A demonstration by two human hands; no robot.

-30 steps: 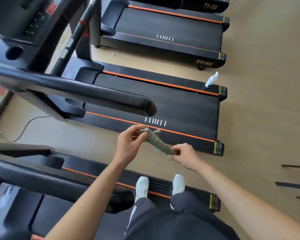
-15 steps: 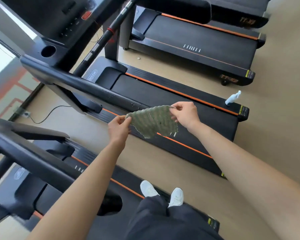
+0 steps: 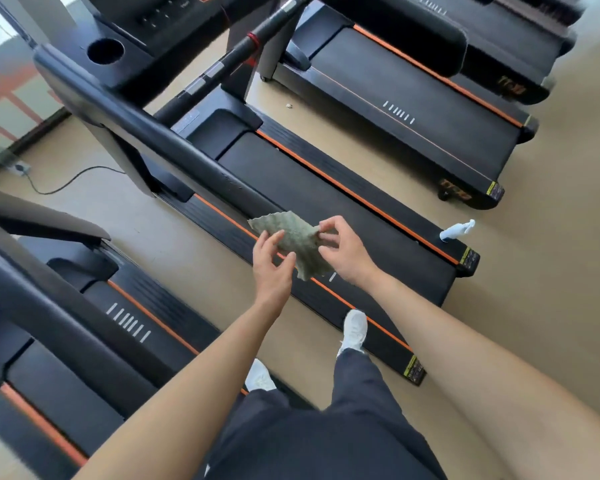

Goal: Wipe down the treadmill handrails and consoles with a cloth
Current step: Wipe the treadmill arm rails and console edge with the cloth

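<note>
A grey-green textured cloth hangs spread out between my hands, in front of the end of the middle treadmill's black handrail. My left hand grips its lower left part from below. My right hand pinches its right edge with thumb and fingertips. That treadmill's console, with a round cup hole and buttons, is at the upper left. The cloth touches neither the rail nor the console.
A small white spray bottle stands on the rear right corner of the middle treadmill's deck. More treadmills lie at upper right and lower left. A cable and a wall socket are at the left. I stand on tan floor between the decks.
The rolled cloth has been opened out flat between my hands. The view has swung closer to the middle treadmill, and my hands have drawn nearer together on the cloth.
</note>
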